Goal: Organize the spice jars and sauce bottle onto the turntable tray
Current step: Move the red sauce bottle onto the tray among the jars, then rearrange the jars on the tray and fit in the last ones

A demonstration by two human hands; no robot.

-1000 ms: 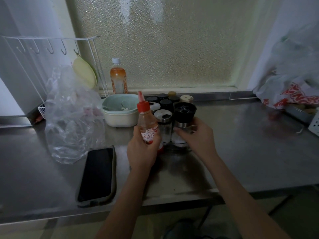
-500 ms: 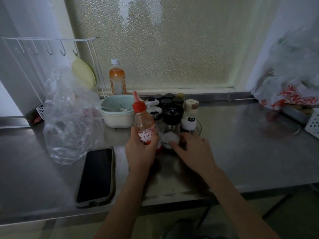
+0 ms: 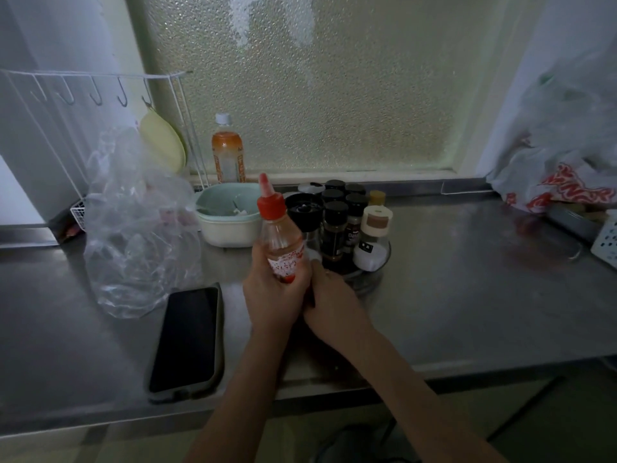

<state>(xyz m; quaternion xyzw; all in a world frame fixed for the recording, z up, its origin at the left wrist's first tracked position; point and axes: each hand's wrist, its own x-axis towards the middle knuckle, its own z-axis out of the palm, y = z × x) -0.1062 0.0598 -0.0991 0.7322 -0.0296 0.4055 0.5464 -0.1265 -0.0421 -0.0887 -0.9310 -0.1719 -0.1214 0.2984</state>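
Note:
My left hand (image 3: 270, 295) is shut on the sauce bottle (image 3: 282, 242), a clear squeeze bottle with a red nozzle cap, held upright just left of the turntable tray (image 3: 374, 279). Several spice jars stand packed on the tray: a black-topped grinder (image 3: 303, 212) at the left, dark-lidded jars (image 3: 334, 228) in the middle, a white-capped jar (image 3: 374, 238) at the front right. My right hand (image 3: 334, 295) lies against the tray's near rim with its fingers curled on the edge, touching my left hand. The tray's left front part is hidden behind the bottle and hands.
A phone (image 3: 187, 339) lies face up at the counter's front left. A crumpled clear plastic bag (image 3: 133, 235), a pale bowl (image 3: 230, 215) and an orange drink bottle (image 3: 228, 152) stand left of the tray. Plastic bags (image 3: 561, 168) and a white basket (image 3: 607, 238) sit at the right.
The tray has turned: the black grinder went from front right to the left, the white-capped jar came round to the front right. My right hand slid left along the rim to my left hand.

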